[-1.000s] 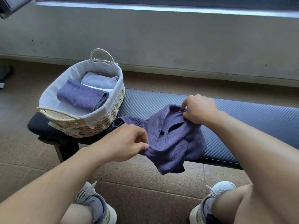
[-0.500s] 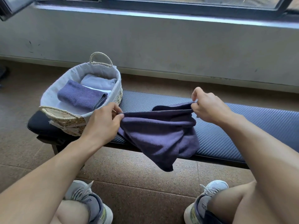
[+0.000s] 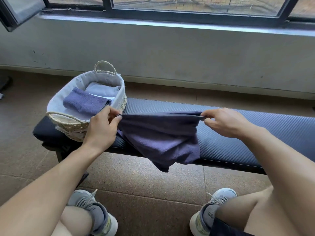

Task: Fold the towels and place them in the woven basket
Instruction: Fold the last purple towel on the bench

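I see towel (image 3: 158, 138) stretched taut between both hands, long edge running left-right over table (image 3: 247, 133), rest drooping off near edge. Left hand (image 3: 102, 128) pinches one corner, right hand (image 3: 225, 122) other. Basket (image 3: 68, 121) just beside left hand (nearer for drop-off, I judge).

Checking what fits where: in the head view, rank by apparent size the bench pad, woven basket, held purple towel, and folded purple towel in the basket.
1. bench pad
2. held purple towel and woven basket look alike; unsure
3. folded purple towel

Your single head-worn camera looks forward and down, close over both hands, toward the bench (image 3: 255, 126) and window wall (image 3: 170, 53) beyond.
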`<state>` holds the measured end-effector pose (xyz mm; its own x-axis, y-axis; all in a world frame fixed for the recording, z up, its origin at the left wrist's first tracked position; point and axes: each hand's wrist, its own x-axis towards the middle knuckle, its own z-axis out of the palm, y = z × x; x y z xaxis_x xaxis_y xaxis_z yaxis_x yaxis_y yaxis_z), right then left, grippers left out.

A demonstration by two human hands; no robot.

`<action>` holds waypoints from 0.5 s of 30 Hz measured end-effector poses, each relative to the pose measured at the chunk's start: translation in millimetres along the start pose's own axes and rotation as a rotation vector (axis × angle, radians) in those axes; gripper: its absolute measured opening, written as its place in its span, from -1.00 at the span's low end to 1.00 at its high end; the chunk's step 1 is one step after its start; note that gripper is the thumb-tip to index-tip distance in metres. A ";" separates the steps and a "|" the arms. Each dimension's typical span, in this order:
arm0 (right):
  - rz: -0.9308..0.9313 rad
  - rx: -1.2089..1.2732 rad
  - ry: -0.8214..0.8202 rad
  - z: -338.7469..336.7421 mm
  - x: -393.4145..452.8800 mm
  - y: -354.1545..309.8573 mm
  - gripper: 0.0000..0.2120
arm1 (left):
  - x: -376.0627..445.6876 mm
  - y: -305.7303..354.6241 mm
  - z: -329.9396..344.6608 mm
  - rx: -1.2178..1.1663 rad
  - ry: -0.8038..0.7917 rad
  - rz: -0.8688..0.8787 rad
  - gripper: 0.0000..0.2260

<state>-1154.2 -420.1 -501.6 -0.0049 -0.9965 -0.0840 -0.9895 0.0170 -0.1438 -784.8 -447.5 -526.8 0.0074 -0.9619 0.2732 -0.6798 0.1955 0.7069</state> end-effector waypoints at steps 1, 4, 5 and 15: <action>-0.019 -0.015 0.010 0.3 -2.1 6.2 -0.76 | -0.7 -2.3 -1.0 0.000 -0.010 0.002 -0.94; -0.170 -0.041 0.117 -4.4 -12.6 22.0 -0.80 | -5.1 -6.8 -2.7 0.016 -0.039 0.001 -0.89; -0.261 -0.031 0.199 -8.2 -16.9 25.6 -0.80 | -6.3 -7.9 -3.0 0.014 -0.044 0.000 -0.88; -0.382 0.501 0.362 -38.2 -45.1 15.1 -0.80 | 0.0 -11.5 -6.8 -0.229 -0.104 -0.080 -0.82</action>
<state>-1174.5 -378.1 -462.3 0.1948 -0.9036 0.3814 -0.7470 -0.3887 -0.5394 -771.9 -448.5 -530.5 -0.0294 -0.9882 0.1505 -0.4964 0.1452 0.8559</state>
